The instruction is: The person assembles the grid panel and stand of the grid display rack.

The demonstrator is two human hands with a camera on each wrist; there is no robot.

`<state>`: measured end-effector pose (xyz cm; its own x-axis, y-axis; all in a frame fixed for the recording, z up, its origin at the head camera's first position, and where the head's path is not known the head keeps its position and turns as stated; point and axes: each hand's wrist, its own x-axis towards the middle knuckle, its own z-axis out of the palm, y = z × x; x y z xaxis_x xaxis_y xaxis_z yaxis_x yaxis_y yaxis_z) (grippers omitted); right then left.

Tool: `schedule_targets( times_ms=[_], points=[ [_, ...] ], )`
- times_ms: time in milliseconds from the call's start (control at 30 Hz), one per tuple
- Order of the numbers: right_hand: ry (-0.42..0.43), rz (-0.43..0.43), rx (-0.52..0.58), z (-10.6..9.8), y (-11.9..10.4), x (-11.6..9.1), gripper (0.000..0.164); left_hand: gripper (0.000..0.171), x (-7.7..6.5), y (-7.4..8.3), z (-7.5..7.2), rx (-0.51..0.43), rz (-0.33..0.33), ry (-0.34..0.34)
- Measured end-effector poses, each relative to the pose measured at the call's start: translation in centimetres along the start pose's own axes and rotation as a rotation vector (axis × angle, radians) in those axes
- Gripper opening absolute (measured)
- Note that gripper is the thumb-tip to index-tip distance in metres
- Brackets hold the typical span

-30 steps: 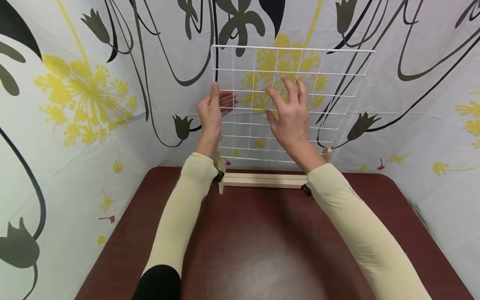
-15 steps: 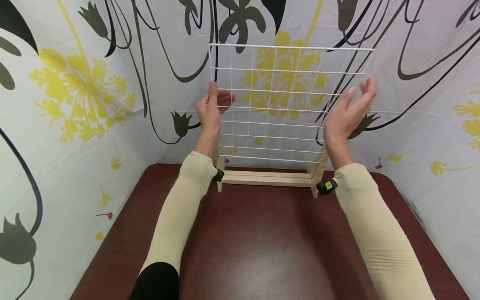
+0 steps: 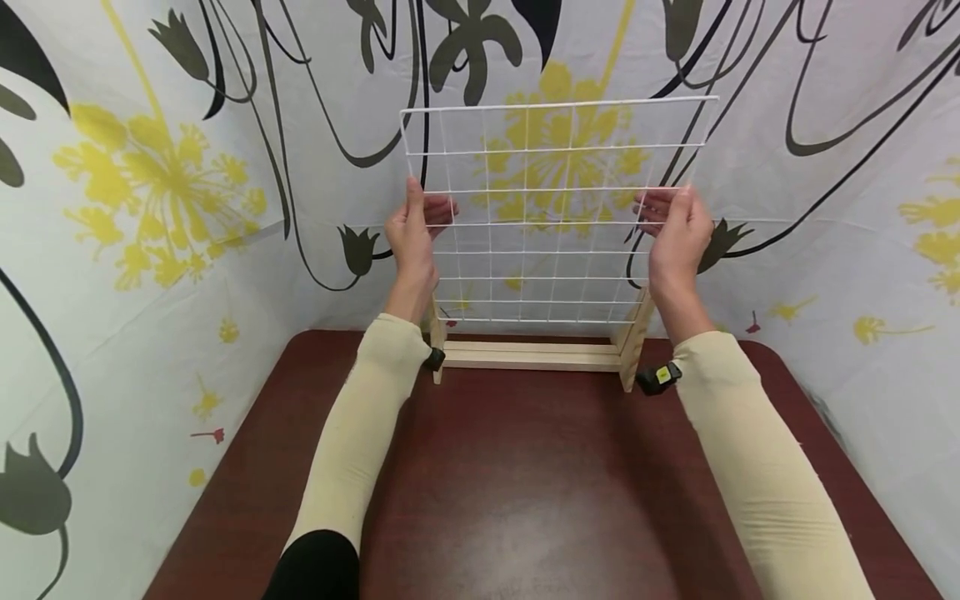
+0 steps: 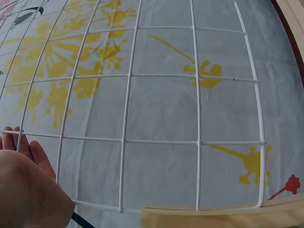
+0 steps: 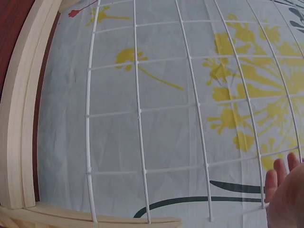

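A white wire grid panel leans upright in the head view, its lower edge within a pale wooden stand. My left hand grips the panel's left edge, thumb in front and fingers behind the wires. At the opposite edge, my right hand holds the panel the same way. The left wrist view has the left hand at its lower left corner, and the panel's bottom corner meets a wooden side piece. Part of the right hand shows in the right wrist view beside the wires.
Under the stand is a dark red-brown table. White cloth with yellow and grey flower prints hangs close behind and along both sides. A small black device sits at the right wrist.
My right hand has moved from before the panel's middle out to its right edge and taken hold there. The panel's top has shifted left, its left corner lower. The left hand keeps its grip.
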<state>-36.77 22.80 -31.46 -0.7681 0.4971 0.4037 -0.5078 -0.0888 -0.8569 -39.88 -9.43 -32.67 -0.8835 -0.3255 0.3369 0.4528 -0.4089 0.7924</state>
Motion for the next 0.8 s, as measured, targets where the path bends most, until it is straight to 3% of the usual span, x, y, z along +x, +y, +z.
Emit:
schedule_targets(
  times_ms=[167,800],
  points=[
    [-0.051,0.023,0.016,-0.3,0.6,-0.3,0.047,0.054,0.0,-0.7,-0.6,0.008,0.004,0.014],
    [-0.013,0.014,0.052,-1.7,2.3,-1.6,0.047,0.053,-0.8,-1.4,-1.1,0.066,0.038,-0.070]
  ],
)
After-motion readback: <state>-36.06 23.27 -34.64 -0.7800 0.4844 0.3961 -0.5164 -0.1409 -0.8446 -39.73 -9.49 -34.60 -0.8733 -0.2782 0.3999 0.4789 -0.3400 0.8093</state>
